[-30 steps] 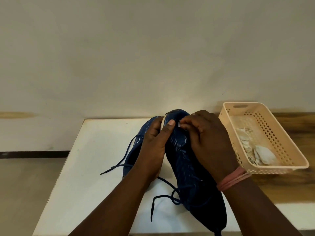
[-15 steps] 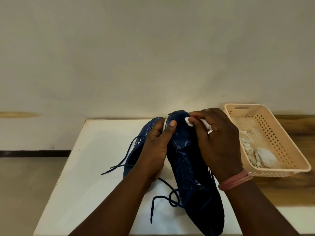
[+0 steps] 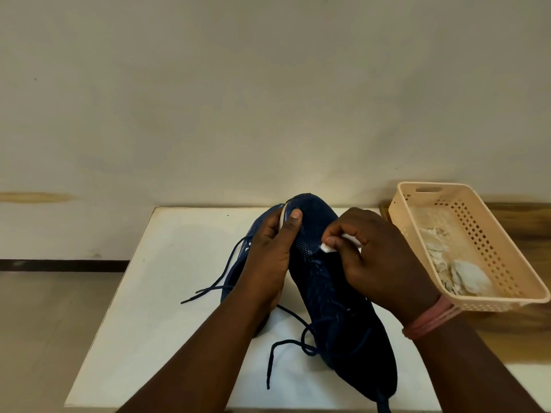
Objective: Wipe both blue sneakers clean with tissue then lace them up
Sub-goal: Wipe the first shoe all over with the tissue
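Table (image 3: 167,293), white, against plain wall (image 3: 268,99).

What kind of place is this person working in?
Probably a plain room indoors, set up as a small work spot, though I can't tell home from workshop. A small white table stands against a bare wall, with a plastic basket of used tissues beside it on a wooden surface.

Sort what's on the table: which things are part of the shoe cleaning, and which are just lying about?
In use:
held sneaker
second sneaker
tissue
left hand
right hand

Lying about:
basket
crumpled tissues inside it
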